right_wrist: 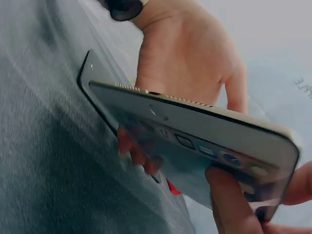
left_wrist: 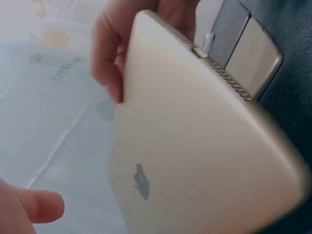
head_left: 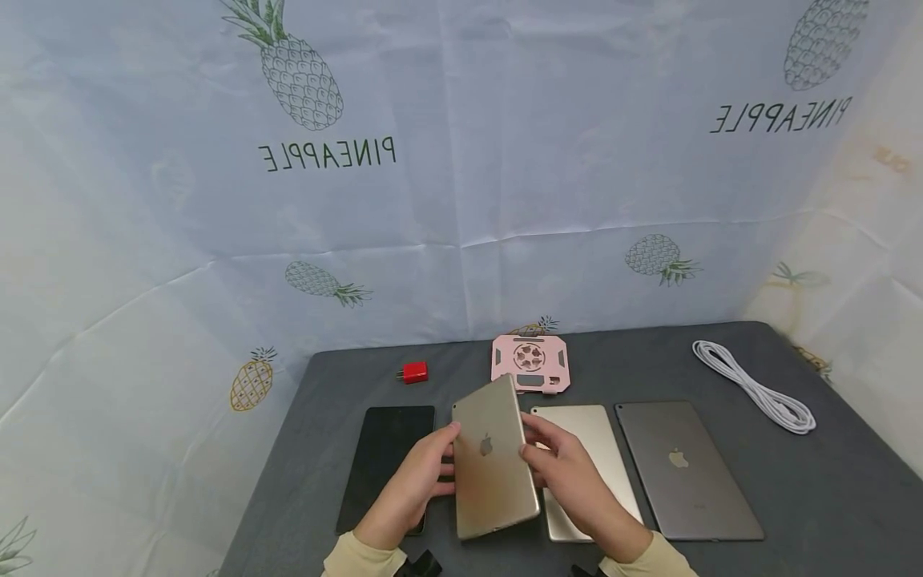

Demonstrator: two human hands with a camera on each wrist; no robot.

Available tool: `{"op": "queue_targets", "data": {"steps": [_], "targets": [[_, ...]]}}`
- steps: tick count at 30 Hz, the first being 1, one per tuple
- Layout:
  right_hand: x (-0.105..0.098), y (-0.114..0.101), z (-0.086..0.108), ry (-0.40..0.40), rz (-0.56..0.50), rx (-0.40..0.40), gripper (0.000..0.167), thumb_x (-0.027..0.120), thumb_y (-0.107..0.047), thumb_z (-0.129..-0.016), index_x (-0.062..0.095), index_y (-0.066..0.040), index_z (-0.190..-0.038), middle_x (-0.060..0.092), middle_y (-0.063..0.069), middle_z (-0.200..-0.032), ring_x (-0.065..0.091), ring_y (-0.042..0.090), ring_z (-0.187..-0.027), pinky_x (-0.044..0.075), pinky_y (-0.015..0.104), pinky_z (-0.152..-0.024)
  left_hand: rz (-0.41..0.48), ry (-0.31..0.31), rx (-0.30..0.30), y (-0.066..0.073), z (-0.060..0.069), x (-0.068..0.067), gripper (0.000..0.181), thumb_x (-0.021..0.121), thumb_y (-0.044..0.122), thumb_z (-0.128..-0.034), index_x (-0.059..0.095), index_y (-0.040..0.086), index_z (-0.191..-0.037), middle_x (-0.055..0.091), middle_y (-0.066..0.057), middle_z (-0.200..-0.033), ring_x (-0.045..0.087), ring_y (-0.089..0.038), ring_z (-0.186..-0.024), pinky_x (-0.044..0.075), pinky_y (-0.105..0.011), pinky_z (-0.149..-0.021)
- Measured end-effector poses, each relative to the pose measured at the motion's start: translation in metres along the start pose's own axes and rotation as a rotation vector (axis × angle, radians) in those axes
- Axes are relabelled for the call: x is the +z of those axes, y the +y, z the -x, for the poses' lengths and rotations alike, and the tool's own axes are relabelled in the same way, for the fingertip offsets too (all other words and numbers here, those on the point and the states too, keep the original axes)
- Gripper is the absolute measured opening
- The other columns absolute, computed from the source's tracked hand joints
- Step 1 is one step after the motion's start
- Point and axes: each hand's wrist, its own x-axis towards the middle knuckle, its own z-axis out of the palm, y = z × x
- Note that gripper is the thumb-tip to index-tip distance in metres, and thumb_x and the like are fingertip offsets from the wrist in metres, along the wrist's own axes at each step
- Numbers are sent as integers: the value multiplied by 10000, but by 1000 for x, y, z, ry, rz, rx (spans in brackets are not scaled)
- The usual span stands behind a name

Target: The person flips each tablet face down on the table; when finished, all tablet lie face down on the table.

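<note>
Gold, metallic-looking tablet [head_left: 490,481] is up off the dk grey cloth [head_left: 815,497], tilted, back to the head cam, hanging btw a black tablet [head_left: 382,449] at 9 o'clock & a 2nd gold tablet [head_left: 587,433] at 3; a grey tablet [head_left: 681,461] lies further out that way. Key relation: its long axis runs approx 12 to 6, w/ a hand at each long side. From the R hand [head_left: 577,481] it lies at 9; from the L hand [head_left: 407,485], at 3. R hand is the surer hold: pinched w/ almost no gap, thumb at the near side of the edge, fingers going behind. L hand is part-spread at the other edge, fingers passing behind; in the L wrist cam its thumb sticks out straight, apart from the back, so can't tell if it bears any weight. R hand's arm crosses over the 2nd gold one. Pink case [head_left: 530,365] sits just past the top end, approx 1; red plug [head_left: 414,372] approx 11; white cable [head_left: 757,389] approx 2, well off. Head cam gets only back & logo [head_left: 486,444]; R wrist cam shows the underside: lit screen w/ icons [right_wrist: 208,149], round home button [right_wrist: 158,112], an R fingertip on the glass. L wrist cam adds port [left_wrist: 199,52] & speaker holes [left_wrist: 231,84] on the short edge.
</note>
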Motion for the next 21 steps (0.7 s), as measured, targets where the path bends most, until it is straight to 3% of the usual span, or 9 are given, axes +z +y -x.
{"op": "queue_targets", "data": {"steps": [5, 9, 12, 16, 21], "targets": [[4, 5, -3, 70, 85, 49, 549, 607, 0, -987, 507, 130, -1511, 578, 133, -1111, 619, 170, -860, 568, 270, -648, -59, 67, -5, 3, 4, -2, 884, 424, 599, -1119, 322, -136, -1601, 472, -372, -1514, 606, -507, -1254, 589, -665, -992], [8, 9, -6, 111, 173, 78, 496, 629, -5, -982, 564, 158, -1445, 574, 90, -1032, 565, 161, -810, 527, 260, -592, -98, 98, 1, 3, 6, -2, 911, 434, 629, -1107, 333, -127, -1605, 399, -380, -1600, 571, -542, -1299, 587, -682, -989], [10, 11, -7, 142, 249, 114, 485, 660, -67, -987, 601, 145, -1420, 620, 98, -1028, 599, 170, -835, 582, 289, -617, -116, 110, -1, 3, 7, -1, 911, 438, 638, -1100, 356, -118, -1601, 378, -379, -1624, 539, -560, -1354, 587, -685, -986], [12, 14, -9, 159, 313, 168, 501, 684, -136, -996, 614, 151, -1400, 702, 150, -1112, 701, 202, -936, 674, 373, -741, -134, 127, 3, 2, 6, 0, 897, 453, 640, -1092, 396, -101, -1594, 392, -364, -1634, 512, -549, -1420, 587, -680, -990], [12, 16, -9, 172, 358, 196, 541, 714, -180, -984, 614, 154, -1398, 729, 193, -1187, 727, 235, -1019, 677, 418, -835, -172, 138, 28, 2, 6, 2, 870, 464, 611, -1095, 426, -114, -1574, 427, -347, -1628, 493, -528, -1450, 540, -692, -1062]]}}
